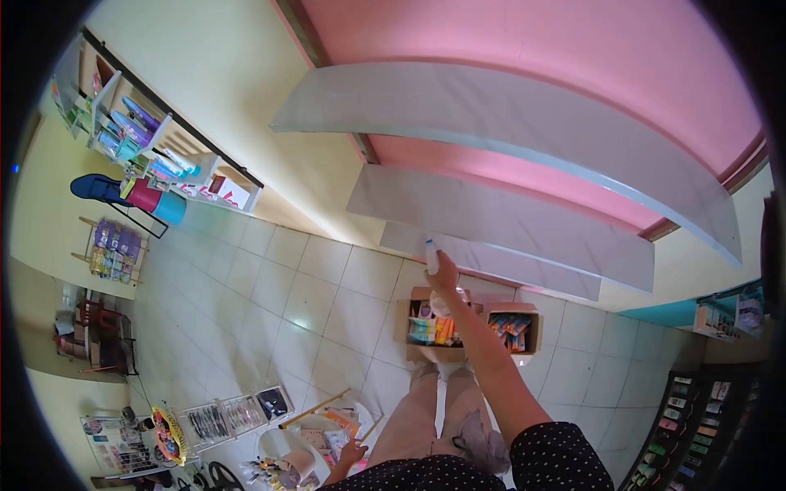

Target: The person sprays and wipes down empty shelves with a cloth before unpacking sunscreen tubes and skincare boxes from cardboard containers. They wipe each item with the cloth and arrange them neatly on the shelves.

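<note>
My right hand (444,277) reaches forward, its fingers closed around a small white bottle (431,259) with a blue cap. The bottle stands out in front of the lowest grey shelf (499,260). Below that forearm, an open cardboard box (403,321) on the floor holds colourful packets and a pale round item partly behind my arm. A second open cardboard box (533,334) beside it contains orange and blue packs. My left hand (352,452) hangs low by my side with its fingers loosely apart, near a white surface with papers and packets.
Grey marbled shelves (491,102) span a pink wall ahead. Stocked shelves (135,135) and a dark blue chair (97,188) are at the left. A display rack (237,417) stands lower left, and a black rack (692,425) of small packs lower right. White tiles (327,303) cover the floor.
</note>
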`<state>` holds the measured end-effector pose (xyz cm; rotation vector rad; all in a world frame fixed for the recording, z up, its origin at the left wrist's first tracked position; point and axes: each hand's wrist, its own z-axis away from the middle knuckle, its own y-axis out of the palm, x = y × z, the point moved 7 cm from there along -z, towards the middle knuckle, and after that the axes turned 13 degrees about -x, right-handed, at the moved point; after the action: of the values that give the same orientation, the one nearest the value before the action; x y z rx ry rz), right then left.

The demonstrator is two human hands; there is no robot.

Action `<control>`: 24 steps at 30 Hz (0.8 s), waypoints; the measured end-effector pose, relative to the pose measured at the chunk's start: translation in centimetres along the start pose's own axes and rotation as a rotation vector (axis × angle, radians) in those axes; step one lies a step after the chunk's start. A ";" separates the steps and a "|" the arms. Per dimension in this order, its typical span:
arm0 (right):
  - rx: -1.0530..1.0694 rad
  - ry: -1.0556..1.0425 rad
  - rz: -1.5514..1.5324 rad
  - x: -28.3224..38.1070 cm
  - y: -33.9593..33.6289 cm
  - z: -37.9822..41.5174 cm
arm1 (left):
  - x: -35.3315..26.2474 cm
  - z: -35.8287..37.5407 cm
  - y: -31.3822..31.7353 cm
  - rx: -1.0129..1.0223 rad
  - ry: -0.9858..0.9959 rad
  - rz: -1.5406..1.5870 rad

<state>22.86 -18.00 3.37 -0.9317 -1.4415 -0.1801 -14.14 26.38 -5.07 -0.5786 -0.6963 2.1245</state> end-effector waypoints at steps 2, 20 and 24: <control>-0.042 0.023 0.098 -3.7 -1.6 0.1 | -0.2 0.2 -0.4 0.020 0.014 -0.020; -0.275 -0.052 0.239 -8.4 -23.8 12.6 | -35.8 8.5 -6.3 0.205 0.668 0.364; 0.232 -0.124 -0.085 6.4 -15.8 18.0 | -37.2 12.4 -5.0 0.283 0.592 0.331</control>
<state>0.52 -14.21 13.39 -0.7021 -1.5800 -0.0164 2.22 -4.45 13.47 -1.1543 0.0336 2.1274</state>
